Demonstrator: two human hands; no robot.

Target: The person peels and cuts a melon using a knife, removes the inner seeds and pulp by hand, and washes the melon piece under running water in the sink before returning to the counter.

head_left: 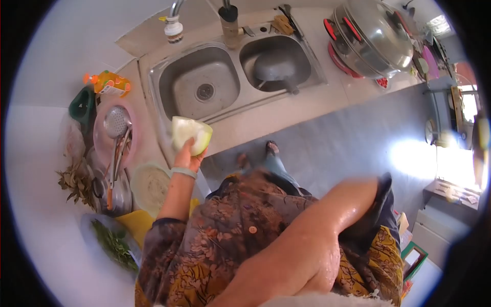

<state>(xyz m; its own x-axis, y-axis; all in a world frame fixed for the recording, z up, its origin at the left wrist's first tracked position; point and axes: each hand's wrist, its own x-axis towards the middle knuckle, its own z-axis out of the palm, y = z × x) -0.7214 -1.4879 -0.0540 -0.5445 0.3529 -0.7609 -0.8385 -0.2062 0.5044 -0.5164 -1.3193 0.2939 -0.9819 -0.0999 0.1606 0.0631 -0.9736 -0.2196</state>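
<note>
My left hand [191,157] is closed around a cut piece of melon [197,132] with pale green rind and whitish flesh. It holds the piece above the counter, just in front of the left basin's near-left corner. A light band [184,172] circles my left wrist. My right forearm [302,250] is bent up close to the camera and looks wet. It runs out of the bottom edge, so the right hand and its fingers are out of sight.
A double sink [232,108] holds a metal pan [279,65] in its right basin. A large lidded steamer pot [376,38] stands at right. On the left are a pink basin [97,148] with a skimmer [117,121], an orange bottle [110,84], a pale bowl [151,187] and bagged greens [115,243].
</note>
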